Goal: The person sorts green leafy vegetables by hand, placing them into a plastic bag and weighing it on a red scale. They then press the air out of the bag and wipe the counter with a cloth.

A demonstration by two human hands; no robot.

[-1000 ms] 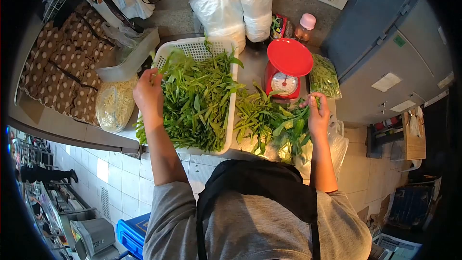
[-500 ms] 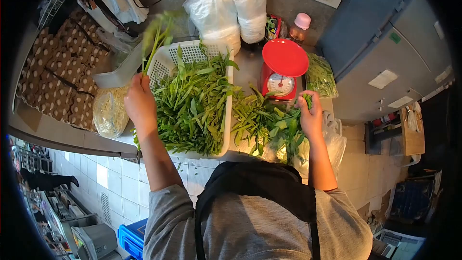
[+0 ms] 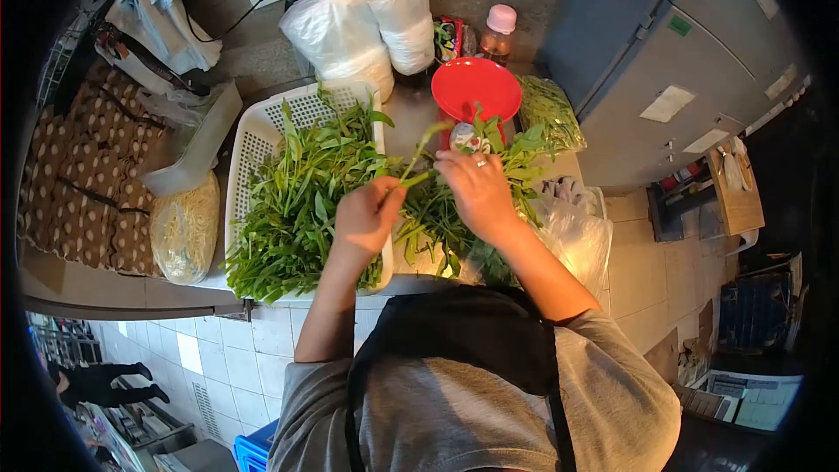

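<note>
Long green leafy stems point(image 3: 297, 201) fill a white perforated basket point(image 3: 240, 153). My left hand point(image 3: 371, 210), at the basket's right edge, is closed on a green stem point(image 3: 418, 178). Beside it my right hand point(image 3: 476, 192) has its fingers wrapped round leafy greens, whose leaves point(image 3: 524, 153) spread out past its far side. More loose greens point(image 3: 437, 223) lie on the counter beneath the hands. Just beyond, a red scale point(image 3: 476, 89) has its dial partly hidden by leaves and my right hand.
White plastic-wrapped bundles point(image 3: 336, 31) and a pink-capped bottle point(image 3: 498, 33) stand along the wall. Bagged greens point(image 3: 549, 114) lie right of the scale. Egg trays point(image 3: 83, 183) and a bag of pale sprouts point(image 3: 183, 227) are at left. Clear plastic bags point(image 3: 572, 240) lie at right.
My left hand has moved right from the basket's left side, and my right hand has moved left, so they now meet near the scale. The view has shifted slightly.
</note>
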